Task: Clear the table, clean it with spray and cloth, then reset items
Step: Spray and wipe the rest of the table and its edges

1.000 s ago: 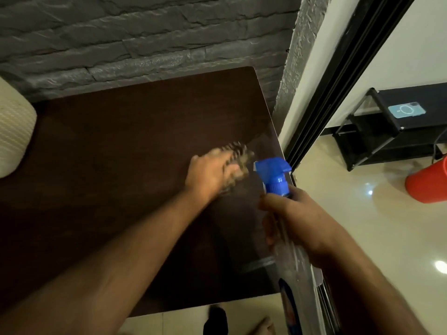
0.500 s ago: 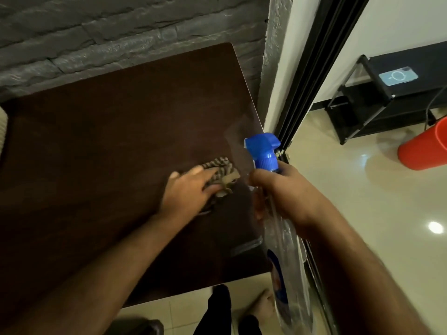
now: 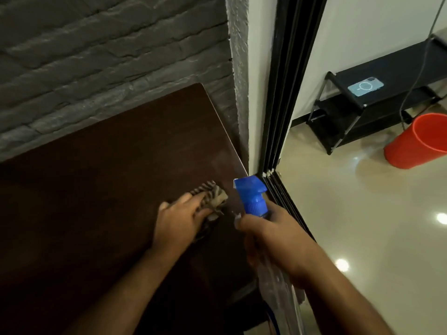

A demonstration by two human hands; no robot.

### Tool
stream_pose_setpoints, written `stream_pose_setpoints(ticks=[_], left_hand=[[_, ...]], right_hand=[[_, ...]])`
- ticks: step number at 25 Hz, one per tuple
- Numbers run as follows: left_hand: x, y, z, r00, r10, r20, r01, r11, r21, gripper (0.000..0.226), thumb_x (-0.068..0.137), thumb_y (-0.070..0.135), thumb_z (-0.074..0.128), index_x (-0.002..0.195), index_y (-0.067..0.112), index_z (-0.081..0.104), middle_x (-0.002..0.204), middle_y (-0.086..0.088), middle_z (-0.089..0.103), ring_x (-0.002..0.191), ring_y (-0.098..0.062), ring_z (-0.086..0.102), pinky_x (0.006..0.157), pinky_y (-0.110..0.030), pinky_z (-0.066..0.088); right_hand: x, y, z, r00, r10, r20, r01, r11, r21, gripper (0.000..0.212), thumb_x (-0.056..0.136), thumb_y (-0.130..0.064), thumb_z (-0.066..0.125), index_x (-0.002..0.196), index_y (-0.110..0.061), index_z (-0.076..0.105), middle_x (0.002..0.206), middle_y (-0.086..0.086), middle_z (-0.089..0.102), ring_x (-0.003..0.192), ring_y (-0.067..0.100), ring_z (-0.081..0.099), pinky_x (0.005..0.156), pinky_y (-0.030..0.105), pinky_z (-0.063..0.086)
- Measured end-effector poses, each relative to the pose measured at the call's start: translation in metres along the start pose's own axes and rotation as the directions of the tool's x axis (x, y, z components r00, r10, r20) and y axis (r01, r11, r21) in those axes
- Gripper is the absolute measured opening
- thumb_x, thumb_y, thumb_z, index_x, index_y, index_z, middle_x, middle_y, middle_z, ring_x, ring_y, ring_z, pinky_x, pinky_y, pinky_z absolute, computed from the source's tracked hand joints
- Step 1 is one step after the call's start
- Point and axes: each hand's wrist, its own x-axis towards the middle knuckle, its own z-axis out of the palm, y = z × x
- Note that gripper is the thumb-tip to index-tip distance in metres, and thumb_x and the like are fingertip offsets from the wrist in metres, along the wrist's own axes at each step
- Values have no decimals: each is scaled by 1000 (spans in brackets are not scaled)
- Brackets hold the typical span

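A dark brown table (image 3: 101,165) stands against a grey brick wall. My left hand (image 3: 179,221) presses a striped cloth (image 3: 214,195) flat on the tabletop near its right edge, and most of the cloth is hidden under my fingers. My right hand (image 3: 273,238) grips the neck of a clear spray bottle (image 3: 273,286) with a blue trigger head (image 3: 251,194), held upright over the table's right edge, just right of the cloth. The nozzle points left toward the cloth.
A black sliding-door frame (image 3: 287,93) runs along the table's right side. Beyond it, on a glossy tiled floor, stand a red bucket (image 3: 418,143) and a black shelf (image 3: 367,110) with a phone (image 3: 365,86) on it.
My left hand dragged the cloth back toward me along the table's right side, then held near the bottle. The head view shifted right, so the cream object at the left left the frame.
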Motion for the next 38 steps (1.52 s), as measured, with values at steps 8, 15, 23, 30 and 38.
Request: stream_pose_setpoints(ticks=[8, 15, 23, 30, 38], left_hand=[[138, 29, -2, 991, -131, 28, 131, 991, 0, 42, 97, 47, 40, 131, 26, 51, 128, -3, 58, 114, -24, 55, 94, -42, 37], [102, -31, -16, 985, -173, -22, 174, 983, 64, 42, 96, 46, 42, 127, 21, 55, 121, -2, 61, 107, -23, 59, 90, -41, 43], [234, 13, 0, 991, -74, -110, 75, 997, 0, 41, 96, 48, 41, 126, 24, 55, 113, -3, 62, 100, -22, 59, 85, -40, 44], [73, 24, -3, 932, 342, 120, -333, 939, -85, 51, 88, 57, 33, 126, 33, 57, 117, 6, 62, 104, -17, 60, 80, -31, 32], [111, 69, 9, 991, 97, 93, -95, 995, -18, 42, 94, 51, 42, 130, 32, 52, 123, 2, 59, 111, -20, 57, 88, -37, 36]], right_hand=[[5, -7, -13, 995, -24, -95, 13, 994, -111, 24, 68, -37, 68, 89, -28, 64, 66, 1, 66, 60, 21, 63, 68, 47, 55], [23, -21, -23, 998, 53, -19, -53, 998, -25, 31, 68, -31, 67, 96, -19, 61, 59, 2, 62, 53, 21, 58, 61, 41, 52], [35, -24, -13, 990, 23, -139, -45, 987, -153, 35, 57, -45, 63, 88, -29, 62, 68, 6, 70, 59, 22, 66, 71, 52, 56], [25, -19, -9, 987, 36, -156, -49, 995, -82, 37, 54, -42, 64, 86, -24, 65, 71, 9, 68, 62, 21, 63, 71, 52, 54], [-21, -3, -17, 991, -6, -130, -1, 998, -59, 21, 62, -33, 65, 78, -20, 60, 56, -3, 55, 50, 15, 51, 54, 33, 44]])
